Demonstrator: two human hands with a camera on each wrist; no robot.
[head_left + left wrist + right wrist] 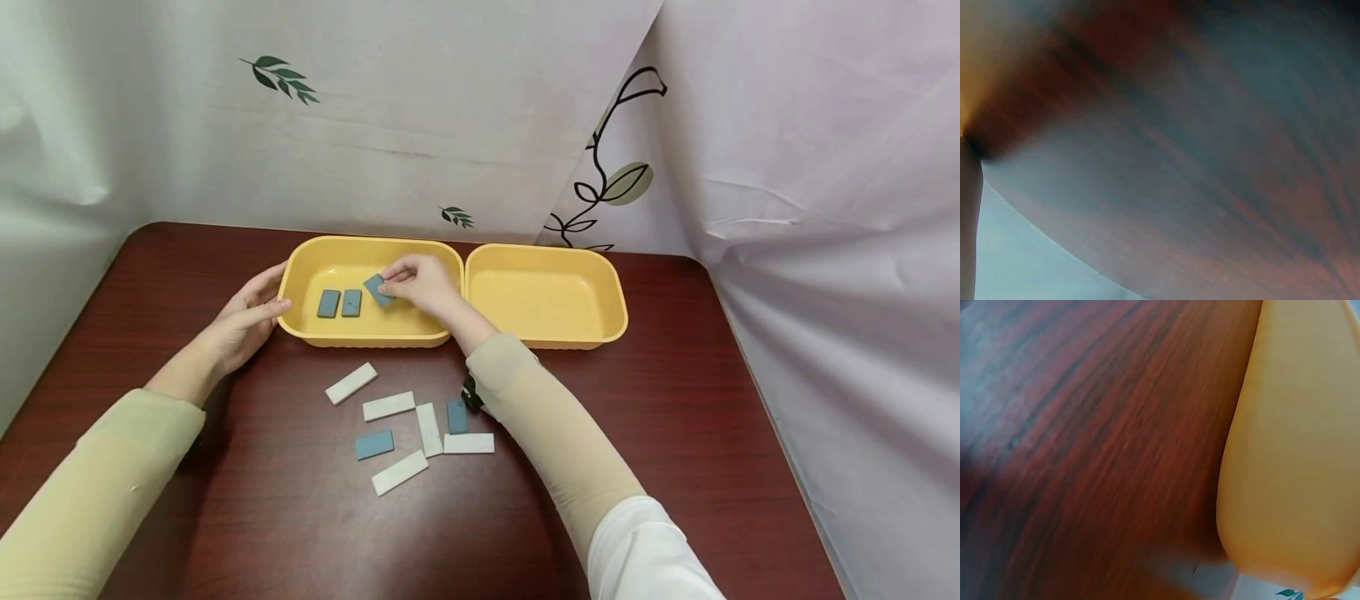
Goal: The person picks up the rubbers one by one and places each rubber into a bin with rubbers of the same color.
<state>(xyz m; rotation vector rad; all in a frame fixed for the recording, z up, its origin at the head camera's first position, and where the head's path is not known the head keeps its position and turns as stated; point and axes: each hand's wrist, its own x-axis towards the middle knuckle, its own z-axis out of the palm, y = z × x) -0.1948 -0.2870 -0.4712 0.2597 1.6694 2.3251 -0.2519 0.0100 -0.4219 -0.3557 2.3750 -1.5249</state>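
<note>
Over the left yellow tray [375,340], my right hand [423,283] pinches a blue-grey tile [377,289] between thumb and fingertips, the tile tilted. Two more blue-grey tiles, a left one [327,304] and a right one [351,303], lie side by side on the tray's floor. My left hand [243,321] holds this tray by its left end, thumb over the rim and the other fingers along the outer wall. Neither hand shows in its wrist view; a yellow wall [1291,444] fills the right side of the right wrist view, while the left wrist view is mostly blurred.
A second yellow tray [547,296] stands against the first one's right end. In front, on the dark red-brown table [285,500], lie several white tiles [388,406] and two blue-grey ones [374,444], one partly beside the right wrist. A pale patterned curtain [375,150] hangs behind.
</note>
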